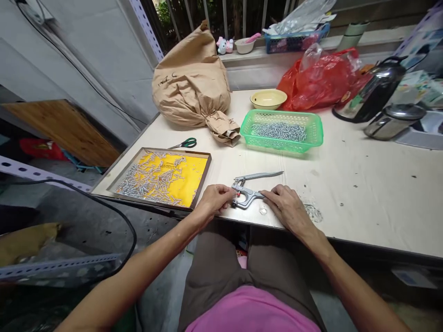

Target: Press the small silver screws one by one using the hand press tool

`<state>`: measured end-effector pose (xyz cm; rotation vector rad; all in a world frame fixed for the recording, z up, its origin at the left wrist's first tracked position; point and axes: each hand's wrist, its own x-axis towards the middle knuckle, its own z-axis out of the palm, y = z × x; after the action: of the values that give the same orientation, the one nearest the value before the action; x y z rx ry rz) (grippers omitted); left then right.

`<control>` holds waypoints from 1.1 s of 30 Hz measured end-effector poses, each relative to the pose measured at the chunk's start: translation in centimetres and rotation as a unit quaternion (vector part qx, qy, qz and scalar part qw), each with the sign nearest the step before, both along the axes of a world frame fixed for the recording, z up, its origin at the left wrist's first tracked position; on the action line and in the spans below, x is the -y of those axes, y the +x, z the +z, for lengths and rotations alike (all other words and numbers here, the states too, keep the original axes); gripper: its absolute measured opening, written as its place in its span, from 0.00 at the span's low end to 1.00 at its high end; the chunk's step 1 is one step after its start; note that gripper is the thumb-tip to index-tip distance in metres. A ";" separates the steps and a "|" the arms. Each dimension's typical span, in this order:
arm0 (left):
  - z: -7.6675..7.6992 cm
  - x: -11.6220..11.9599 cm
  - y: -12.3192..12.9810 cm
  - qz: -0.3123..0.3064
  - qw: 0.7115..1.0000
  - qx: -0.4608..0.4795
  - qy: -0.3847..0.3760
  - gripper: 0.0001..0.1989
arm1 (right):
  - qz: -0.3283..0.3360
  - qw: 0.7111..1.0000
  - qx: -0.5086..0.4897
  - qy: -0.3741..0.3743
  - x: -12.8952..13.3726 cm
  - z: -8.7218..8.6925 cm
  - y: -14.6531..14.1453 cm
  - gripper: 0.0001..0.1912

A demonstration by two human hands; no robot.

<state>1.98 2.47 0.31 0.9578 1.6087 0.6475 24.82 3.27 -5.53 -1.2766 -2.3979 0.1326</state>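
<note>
Snap pliers (246, 197) of grey metal lie near the table's front edge, their handles spread and pointing right. At their jaw end, my left hand (218, 199) is closed in a pinch by a small red part; what sits between its fingertips is too small to make out. My right hand (285, 205) grips the end of the lower handle between thumb and fingers. The upper handle stands free. Left of my left hand is a shallow tray (204, 177) with a yellow bottom, scattered with many small silver metal pieces.
A green basket (284, 148) holds more small metal pieces. Green-handled scissors (188, 143) lie behind the tray. Farther back are a tied brown paper sack (194, 87), a yellow bowl (268, 99), a red plastic bag (318, 80) and a kettle (374, 90).
</note>
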 end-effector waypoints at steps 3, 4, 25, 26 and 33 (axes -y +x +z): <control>-0.5 -0.4 0.2 -0.024 0.999 -0.015 -0.025 0.12 | -0.001 1.000 0.004 -0.004 0.1 0.2 0.0 0.15; -0.6 -0.5 0.2 -0.028 0.999 -0.017 -0.034 0.12 | -0.003 1.000 0.005 -0.006 0.1 0.3 0.0 0.15; 0.1 -3.1 -0.8 -0.147 0.974 -0.027 -0.171 0.07 | -0.009 0.999 0.036 -0.021 0.0 0.6 -0.1 0.15; 0.0 -3.1 -0.8 -0.150 0.972 -0.026 -0.177 0.07 | -0.003 0.999 0.037 -0.030 0.0 0.8 0.1 0.15; 0.0 -2.0 -0.5 -0.134 0.976 -0.011 -0.171 0.09 | 0.040 0.996 0.075 -0.036 -2.8 4.1 -0.2 0.15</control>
<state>1.47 4.48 0.35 0.9035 1.5118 0.1660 24.62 6.09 -1.40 -1.2637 -2.5957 0.1538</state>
